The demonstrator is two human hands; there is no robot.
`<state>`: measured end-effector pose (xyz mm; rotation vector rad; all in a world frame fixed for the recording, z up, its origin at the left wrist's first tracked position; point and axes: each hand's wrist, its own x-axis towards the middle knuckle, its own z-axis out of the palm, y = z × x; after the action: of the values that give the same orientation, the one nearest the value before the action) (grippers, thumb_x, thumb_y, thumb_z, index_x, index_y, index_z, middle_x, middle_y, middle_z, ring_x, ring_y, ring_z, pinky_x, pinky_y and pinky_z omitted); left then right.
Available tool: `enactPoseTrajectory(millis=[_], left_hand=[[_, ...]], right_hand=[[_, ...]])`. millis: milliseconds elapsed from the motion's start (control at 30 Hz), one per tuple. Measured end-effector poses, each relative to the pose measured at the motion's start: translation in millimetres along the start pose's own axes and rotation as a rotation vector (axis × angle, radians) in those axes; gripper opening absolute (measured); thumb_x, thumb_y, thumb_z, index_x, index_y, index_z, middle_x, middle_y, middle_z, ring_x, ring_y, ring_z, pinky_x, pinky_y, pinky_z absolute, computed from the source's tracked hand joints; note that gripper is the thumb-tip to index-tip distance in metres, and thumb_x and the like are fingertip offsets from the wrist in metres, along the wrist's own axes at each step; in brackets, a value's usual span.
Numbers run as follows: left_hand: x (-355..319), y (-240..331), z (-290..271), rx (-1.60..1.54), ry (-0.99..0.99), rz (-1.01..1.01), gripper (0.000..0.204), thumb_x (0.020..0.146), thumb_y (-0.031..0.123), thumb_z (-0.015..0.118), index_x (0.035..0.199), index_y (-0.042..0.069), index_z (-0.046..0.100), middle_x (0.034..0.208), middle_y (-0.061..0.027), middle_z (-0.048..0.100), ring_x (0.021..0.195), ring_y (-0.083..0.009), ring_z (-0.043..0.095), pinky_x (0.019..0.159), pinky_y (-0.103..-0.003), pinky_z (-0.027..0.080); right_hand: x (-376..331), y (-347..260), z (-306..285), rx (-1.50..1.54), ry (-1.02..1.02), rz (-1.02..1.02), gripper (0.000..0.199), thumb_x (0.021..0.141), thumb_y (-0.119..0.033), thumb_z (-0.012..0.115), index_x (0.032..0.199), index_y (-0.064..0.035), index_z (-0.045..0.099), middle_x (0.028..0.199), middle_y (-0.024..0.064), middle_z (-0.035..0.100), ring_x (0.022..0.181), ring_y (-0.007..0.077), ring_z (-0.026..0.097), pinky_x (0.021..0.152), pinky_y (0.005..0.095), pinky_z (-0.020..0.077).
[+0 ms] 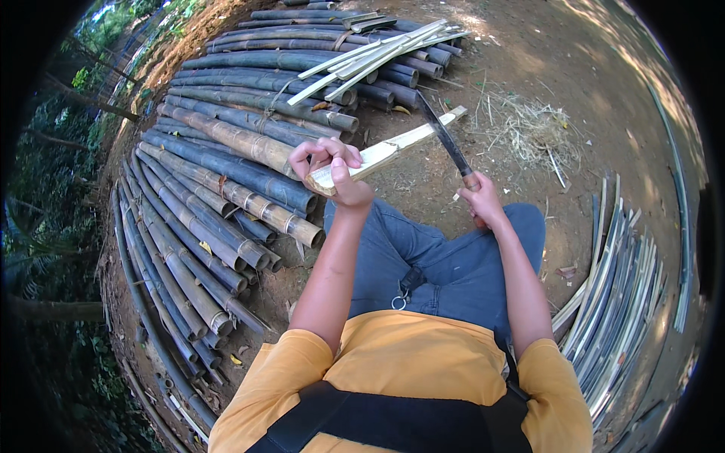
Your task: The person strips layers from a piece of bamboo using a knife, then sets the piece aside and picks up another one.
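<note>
Left hand [336,167] grips bamboo slat [399,145]; right hand [482,201] clasps knife [447,140] by handle.
Slat slants rightward ahead of left hand, knife crossing over; best keep that hand clear, edge shallow.

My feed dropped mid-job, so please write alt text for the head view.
The left hand grips a split bamboo piece; the right hand holds a long-bladed knife over its far part. Bamboo poles lie left, pale shavings ahead, thin strips right.
</note>
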<state>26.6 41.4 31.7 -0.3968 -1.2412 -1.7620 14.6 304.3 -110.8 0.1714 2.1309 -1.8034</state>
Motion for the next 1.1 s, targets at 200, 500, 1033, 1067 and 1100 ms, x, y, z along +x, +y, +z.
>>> enactPoseTrajectory(millis=[200,500,1033,1067,1100], left_hand=[[-4.9,1.1,-5.7,0.048,0.021,-0.004,0.022,0.084,0.008,0.044,0.102,0.012,0.031,0.064,-0.005,0.04,0.052,-0.0125,0.044,0.05,-0.028,0.045],[9.6,-15.3,-20.8,0.012,0.196,0.037,0.018,0.085,0.012,0.041,0.1,0.011,0.03,0.063,-0.0048,0.038,0.047,-0.0117,0.038,0.043,-0.025,0.041],[5.6,-17.3,-24.7,-0.059,0.097,0.03,0.026,0.084,0.018,0.05,0.1,0.014,0.03,0.065,-0.0038,0.039,0.05,-0.0108,0.042,0.045,-0.024,0.044],[4.2,-16.2,-16.9,-0.074,0.089,0.016,0.026,0.084,0.018,0.05,0.1,0.014,0.03,0.065,-0.0037,0.039,0.05,-0.0106,0.042,0.045,-0.024,0.044],[4.3,-13.8,-15.6,-0.077,0.086,0.009,0.026,0.084,0.019,0.05,0.1,0.014,0.03,0.065,-0.0037,0.039,0.05,-0.0104,0.042,0.045,-0.024,0.044]], right_hand=[[-11.4,7.7,41.6,-0.384,0.286,-0.371,0.019,0.08,-0.014,0.068,0.082,-0.0029,0.053,0.062,0.0151,0.056,0.059,0.0335,0.06,0.057,0.0422,0.0453],[-2.9,-11.8,50.1,-0.728,0.295,-0.209,0.016,0.082,-0.011,0.064,0.097,-0.0108,0.058,0.078,0.0222,0.068,0.079,0.0441,0.068,0.068,0.0556,0.0529],[2.9,-22.7,37.8,-0.774,0.248,-0.184,0.014,0.089,-0.014,0.058,0.102,-0.0103,0.062,0.085,0.0214,0.07,0.083,0.042,0.069,0.071,0.0533,0.053],[27.0,0.2,26.5,-0.764,0.309,-0.165,0.012,0.093,-0.018,0.057,0.101,-0.0103,0.062,0.083,0.02,0.07,0.08,0.0405,0.07,0.069,0.0527,0.0535],[34.4,-3.7,26.0,-0.752,0.358,-0.154,0.014,0.097,-0.022,0.055,0.1,-0.0103,0.062,0.082,0.0185,0.071,0.078,0.039,0.071,0.068,0.0522,0.0541]])
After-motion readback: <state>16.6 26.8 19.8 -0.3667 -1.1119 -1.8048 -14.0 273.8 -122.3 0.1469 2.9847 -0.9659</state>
